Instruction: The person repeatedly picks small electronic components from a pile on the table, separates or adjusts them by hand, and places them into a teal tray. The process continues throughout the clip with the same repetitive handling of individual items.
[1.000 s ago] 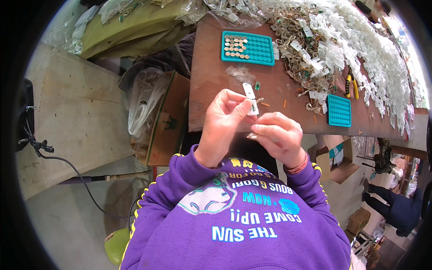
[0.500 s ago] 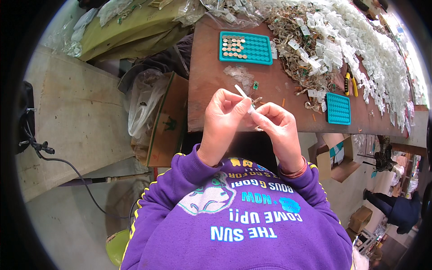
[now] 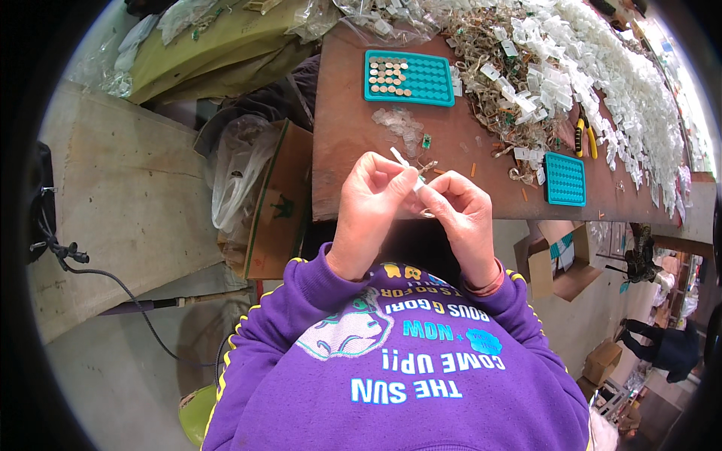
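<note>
1 white plastic piece (image 3: 399,156), newly turned edge-on, pinched between left fingers (image 3: 402,185). Gripped at near end by right fingers (image 3: 438,203), suggesting two-handed working.

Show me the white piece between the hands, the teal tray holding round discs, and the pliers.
White piece (image 3: 400,158): head view, on its exposed upper end.
Upper teal tray (image 3: 432,80): head view, on its unfilled right part.
Pliers (image 3: 592,141): head view, on the right-hand yellow handle.

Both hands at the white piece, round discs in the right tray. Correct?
Not quite: the head view shows the discs in the left tray. Left hand and right hand are at the white piece, as you say.
</note>
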